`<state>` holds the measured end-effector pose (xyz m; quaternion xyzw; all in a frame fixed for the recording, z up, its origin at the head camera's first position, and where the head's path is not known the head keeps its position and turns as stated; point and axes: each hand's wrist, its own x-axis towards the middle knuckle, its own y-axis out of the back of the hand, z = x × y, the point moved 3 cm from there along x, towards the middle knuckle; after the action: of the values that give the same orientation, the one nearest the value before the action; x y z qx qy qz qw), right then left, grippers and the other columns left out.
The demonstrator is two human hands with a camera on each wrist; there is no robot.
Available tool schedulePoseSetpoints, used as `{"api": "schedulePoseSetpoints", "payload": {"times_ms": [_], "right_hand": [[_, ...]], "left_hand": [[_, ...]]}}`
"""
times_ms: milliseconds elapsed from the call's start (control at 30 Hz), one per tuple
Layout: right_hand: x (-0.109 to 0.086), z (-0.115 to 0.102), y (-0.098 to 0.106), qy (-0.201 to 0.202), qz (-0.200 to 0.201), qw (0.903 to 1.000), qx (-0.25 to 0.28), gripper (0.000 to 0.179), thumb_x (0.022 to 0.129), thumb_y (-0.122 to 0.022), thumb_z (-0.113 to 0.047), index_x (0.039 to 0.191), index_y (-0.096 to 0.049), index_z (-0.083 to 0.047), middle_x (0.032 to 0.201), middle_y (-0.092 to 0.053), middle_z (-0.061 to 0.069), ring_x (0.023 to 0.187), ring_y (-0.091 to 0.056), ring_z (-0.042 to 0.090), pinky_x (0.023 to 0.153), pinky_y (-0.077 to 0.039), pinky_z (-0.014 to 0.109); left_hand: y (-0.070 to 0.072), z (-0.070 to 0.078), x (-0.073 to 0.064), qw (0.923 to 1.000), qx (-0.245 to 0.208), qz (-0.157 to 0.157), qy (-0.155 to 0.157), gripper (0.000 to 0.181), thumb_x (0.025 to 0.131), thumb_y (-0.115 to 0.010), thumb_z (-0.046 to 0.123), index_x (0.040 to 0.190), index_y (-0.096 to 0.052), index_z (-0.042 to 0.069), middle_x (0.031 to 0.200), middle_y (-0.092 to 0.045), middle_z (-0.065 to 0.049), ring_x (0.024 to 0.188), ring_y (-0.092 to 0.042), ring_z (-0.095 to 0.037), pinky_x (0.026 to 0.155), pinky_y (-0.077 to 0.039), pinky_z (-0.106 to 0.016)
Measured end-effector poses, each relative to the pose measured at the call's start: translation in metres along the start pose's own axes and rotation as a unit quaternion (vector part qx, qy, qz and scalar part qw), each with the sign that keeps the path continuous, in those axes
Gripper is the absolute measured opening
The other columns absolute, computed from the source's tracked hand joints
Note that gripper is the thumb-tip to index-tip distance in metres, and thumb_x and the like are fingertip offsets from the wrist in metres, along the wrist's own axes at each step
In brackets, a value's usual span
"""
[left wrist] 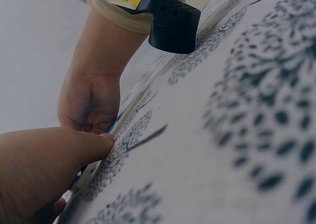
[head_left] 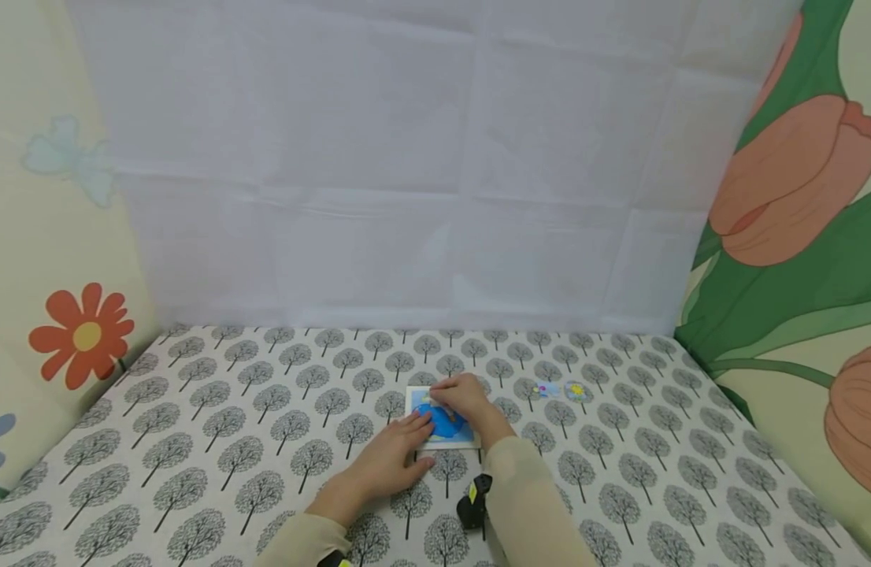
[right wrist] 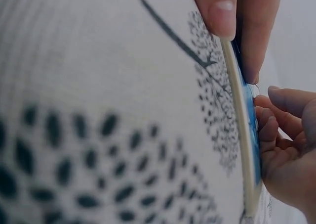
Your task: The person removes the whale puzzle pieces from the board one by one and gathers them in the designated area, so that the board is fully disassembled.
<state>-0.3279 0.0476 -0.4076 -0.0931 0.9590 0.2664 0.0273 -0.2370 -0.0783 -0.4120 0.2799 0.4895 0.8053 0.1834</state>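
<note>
A flat picture board (head_left: 450,442) with a pale border and blue middle lies on the tree-print cloth. My left hand (head_left: 389,461) rests at its left side, fingers extended onto the blue part and thumb apart, near the front edge. In the right wrist view, the left thumb (right wrist: 223,21) is right at the board's pale edge (right wrist: 242,130). My right hand (head_left: 465,400) is over the board's upper part, fingers bent and tips down close to the picture. I cannot tell whether a small piece is between the right fingertips. In the left wrist view, the left thumb hides them.
Two small colourful flat pieces, a pale blue one (head_left: 547,389) and a yellowish one (head_left: 576,390), lie on the cloth right of the board. A black wrist device (head_left: 472,504) is by the right sleeve. Behind the table (head_left: 230,449) hangs a white sheet (head_left: 379,173).
</note>
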Motion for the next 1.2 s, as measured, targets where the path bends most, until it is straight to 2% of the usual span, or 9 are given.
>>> {"api": "schedulePoseSetpoints", "payload": {"times_ms": [167, 400, 633, 767, 933, 1000, 1200], "right_hand": [[0.0005, 0.0004, -0.0009, -0.004, 0.004, 1.0000, -0.006, 0.019, 0.079, -0.062, -0.019, 0.092, -0.068, -0.007, 0.100, -0.058, 0.008, 0.094, -0.052, 0.023, 0.079, -0.044, 0.037], [0.0000, 0.0025, -0.0018, 0.000, 0.005, 1.0000, 0.005, 0.018, 0.080, -0.062, -0.017, 0.093, -0.067, -0.005, 0.095, -0.060, 0.007, 0.086, -0.054, 0.019, 0.073, -0.046, 0.035], [-0.0014, 0.0015, -0.0030, 0.012, 0.012, 0.9997, 0.018, 0.017, 0.081, -0.061, -0.013, 0.094, -0.066, -0.004, 0.097, -0.059, 0.008, 0.086, -0.054, 0.020, 0.071, -0.046, 0.034], [-0.0033, 0.0007, -0.0034, 0.009, 0.018, 0.9993, 0.032, 0.017, 0.080, -0.061, -0.012, 0.094, -0.066, -0.004, 0.096, -0.059, 0.008, 0.076, -0.054, 0.016, 0.062, -0.046, 0.029], [-0.0042, 0.0009, -0.0039, -0.002, 0.028, 0.9983, 0.051, 0.016, 0.079, -0.061, -0.013, 0.092, -0.066, -0.004, 0.093, -0.059, 0.007, 0.060, -0.049, 0.012, 0.049, -0.041, 0.024], [-0.0040, 0.0012, -0.0043, -0.005, 0.031, 0.9980, 0.055, 0.016, 0.079, -0.062, -0.013, 0.092, -0.066, -0.005, 0.092, -0.059, 0.007, 0.061, -0.049, 0.013, 0.049, -0.041, 0.024], [-0.0037, 0.0014, -0.0044, -0.001, 0.038, 0.9973, 0.062, 0.014, 0.079, -0.062, -0.010, 0.091, -0.066, -0.005, 0.092, -0.060, 0.006, 0.077, -0.054, 0.015, 0.061, -0.046, 0.028]], "left_hand": [[-0.0003, -0.0006, -0.0002, 1.0000, -0.004, -0.004, 0.002, 0.049, 0.083, -0.054, 0.024, 0.121, -0.045, -0.006, 0.130, -0.037, -0.018, 0.121, -0.029, -0.033, 0.096, -0.023, -0.050], [-0.0014, -0.0010, -0.0001, 0.9999, -0.009, -0.006, 0.001, 0.050, 0.084, -0.054, 0.024, 0.122, -0.045, -0.006, 0.130, -0.036, -0.018, 0.121, -0.028, -0.033, 0.096, -0.023, -0.050], [-0.0015, -0.0017, -0.0003, 1.0000, -0.006, -0.005, 0.002, 0.050, 0.084, -0.054, 0.025, 0.122, -0.044, -0.006, 0.131, -0.036, -0.017, 0.121, -0.028, -0.033, 0.097, -0.022, -0.049], [-0.0014, -0.0020, -0.0004, 0.9999, -0.007, -0.008, 0.001, 0.050, 0.085, -0.053, 0.025, 0.123, -0.044, -0.006, 0.131, -0.035, -0.017, 0.121, -0.028, -0.033, 0.097, -0.022, -0.049], [-0.0013, -0.0022, -0.0001, 0.9999, -0.007, -0.008, -0.001, 0.050, 0.085, -0.053, 0.025, 0.123, -0.044, -0.006, 0.131, -0.036, -0.017, 0.121, -0.027, -0.033, 0.096, -0.023, -0.049], [-0.0017, -0.0026, 0.0000, 0.9999, -0.008, -0.008, -0.001, 0.050, 0.084, -0.053, 0.025, 0.122, -0.044, -0.006, 0.131, -0.036, -0.018, 0.121, -0.028, -0.033, 0.096, -0.023, -0.049], [-0.0011, -0.0022, -0.0001, 1.0000, -0.008, -0.004, -0.001, 0.050, 0.083, -0.055, 0.024, 0.122, -0.045, -0.006, 0.130, -0.036, -0.018, 0.121, -0.028, -0.033, 0.096, -0.024, -0.049]]}}
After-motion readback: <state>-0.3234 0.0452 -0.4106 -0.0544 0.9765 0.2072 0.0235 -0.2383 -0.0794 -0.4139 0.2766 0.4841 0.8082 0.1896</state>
